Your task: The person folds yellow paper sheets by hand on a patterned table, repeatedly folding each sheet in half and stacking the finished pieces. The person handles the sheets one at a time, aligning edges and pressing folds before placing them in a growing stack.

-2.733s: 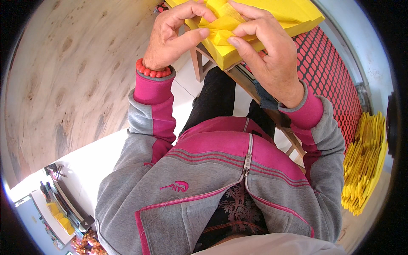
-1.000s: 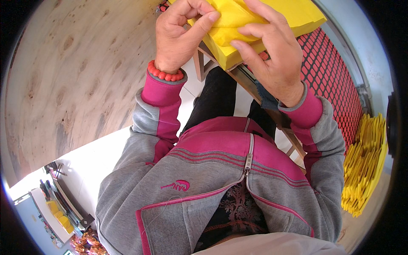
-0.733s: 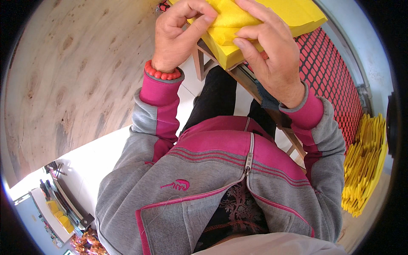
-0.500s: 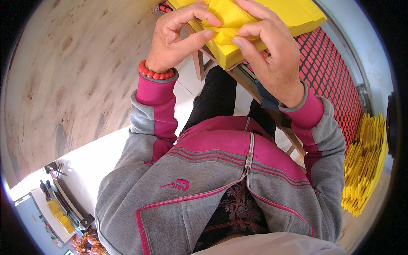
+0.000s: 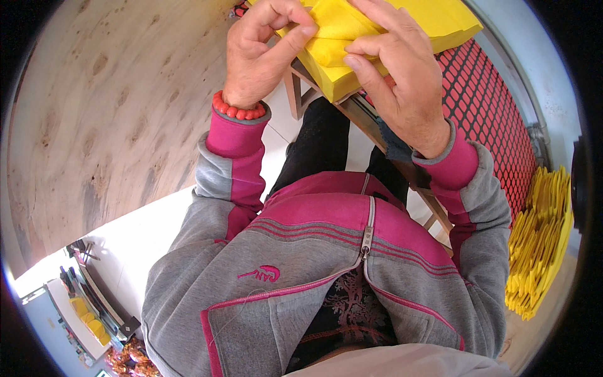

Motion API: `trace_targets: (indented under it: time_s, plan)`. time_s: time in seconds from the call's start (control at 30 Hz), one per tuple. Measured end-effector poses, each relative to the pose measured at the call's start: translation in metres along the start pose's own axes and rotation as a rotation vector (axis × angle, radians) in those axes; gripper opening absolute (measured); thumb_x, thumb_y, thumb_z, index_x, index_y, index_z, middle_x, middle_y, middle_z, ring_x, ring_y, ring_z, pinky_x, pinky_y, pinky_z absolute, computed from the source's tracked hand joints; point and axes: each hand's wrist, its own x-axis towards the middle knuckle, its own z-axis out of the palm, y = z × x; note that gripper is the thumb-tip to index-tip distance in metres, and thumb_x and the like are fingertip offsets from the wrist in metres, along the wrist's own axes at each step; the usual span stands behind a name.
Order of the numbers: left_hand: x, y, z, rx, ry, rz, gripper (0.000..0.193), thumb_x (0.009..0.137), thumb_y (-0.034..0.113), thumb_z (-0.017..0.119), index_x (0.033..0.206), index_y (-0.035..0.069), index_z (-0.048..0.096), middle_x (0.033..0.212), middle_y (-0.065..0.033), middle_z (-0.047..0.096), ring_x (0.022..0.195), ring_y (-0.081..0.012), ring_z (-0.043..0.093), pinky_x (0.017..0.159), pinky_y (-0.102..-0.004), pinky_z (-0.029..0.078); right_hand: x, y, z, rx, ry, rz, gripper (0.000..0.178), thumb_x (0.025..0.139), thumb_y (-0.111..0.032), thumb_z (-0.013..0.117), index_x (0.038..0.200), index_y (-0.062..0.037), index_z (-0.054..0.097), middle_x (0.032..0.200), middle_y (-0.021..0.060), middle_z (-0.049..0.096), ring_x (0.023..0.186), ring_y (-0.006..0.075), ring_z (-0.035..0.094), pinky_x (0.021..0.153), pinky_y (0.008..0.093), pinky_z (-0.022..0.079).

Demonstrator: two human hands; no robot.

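Note:
A soft yellow sheet (image 5: 342, 22), partly folded, lies at the top of the view on a thick yellow stack (image 5: 342, 81). I cannot tell whether it is paper or cloth. My left hand (image 5: 264, 53), with a red bead bracelet (image 5: 237, 112) at the wrist, pinches the sheet's left edge between thumb and forefinger. On the other side my right hand (image 5: 405, 78) is closed on the folded edge, its thumb and forefinger at the corner. The upper fingers of both hands are partly cut off by the frame.
A wooden board (image 5: 119, 119) fills the left side. Beneath the stack is a wooden stand (image 5: 294, 94). A red and black patterned surface (image 5: 480, 94) runs along the right, beside a pale wall (image 5: 540, 69). More yellow folded pieces (image 5: 537, 245) are piled at the lower right.
My left fingers have closed together at the sheet's edge and shifted slightly. The fold between my hands lies flatter. My right hand has hardly moved.

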Motion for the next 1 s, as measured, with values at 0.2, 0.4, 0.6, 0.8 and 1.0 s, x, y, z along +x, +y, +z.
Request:
trace_targets:
  time_s: [0.2,0.4,0.6,0.8,1.0]
  plan:
    - [0.008,0.009,-0.014,0.192,-0.264,0.152,0.007,0.087,0.004,0.070,0.094,0.001,0.073,0.096,-0.0074,0.074,0.102,-0.0196,0.065,0.111,-0.0401,0.040,-0.002,0.001,0.004,0.047,0.018,0.027,0.017,0.082,-0.008,0.077,0.092,-0.0027,0.065,0.129,0.0241,0.066,0.123,0.0420,0.061,0.107,0.0512,0.045]
    - [-0.016,-0.012,-0.022,-0.043,-0.237,-0.043,0.044,0.094,0.014,0.071,0.134,-0.001,0.060,0.125,-0.0135,0.069,0.112,-0.0233,0.066,0.103,-0.0386,0.050,-0.003,0.000,0.003,0.043,-0.001,0.066,0.017,0.082,-0.008,0.077,0.091,-0.0018,0.065,0.127,0.0243,0.067,0.122,0.0422,0.062,0.106,0.0504,0.047]
    - [-0.010,-0.022,-0.025,0.146,-0.296,0.088,0.041,0.099,0.014,0.065,0.136,-0.002,0.059,0.127,-0.0152,0.068,0.114,-0.0233,0.066,0.098,-0.0356,0.053,0.007,0.002,0.001,0.072,0.090,0.007,0.017,0.083,-0.012,0.077,0.091,-0.0011,0.066,0.125,0.0254,0.068,0.121,0.0414,0.063,0.105,0.0484,0.048]
    - [0.004,0.014,0.004,0.282,-0.253,0.150,0.017,0.095,0.001,0.060,0.103,-0.003,0.075,0.104,-0.0115,0.073,0.094,-0.0195,0.065,0.083,-0.0303,0.047,-0.016,-0.030,-0.073,0.083,-0.115,0.040,0.016,0.090,-0.004,0.074,0.104,-0.0013,0.068,0.110,0.0124,0.072,0.094,0.0246,0.070,0.083,0.0333,0.055]
    - [0.004,0.020,0.008,0.260,-0.199,0.127,0.018,0.099,0.005,0.058,0.106,-0.003,0.072,0.099,-0.0019,0.066,0.088,-0.0089,0.056,0.079,-0.0218,0.041,-0.143,-0.067,-0.032,0.578,-0.537,0.493,0.015,0.094,-0.012,0.070,0.105,-0.0030,0.066,0.109,0.0138,0.071,0.094,0.0306,0.070,0.083,0.0369,0.055]
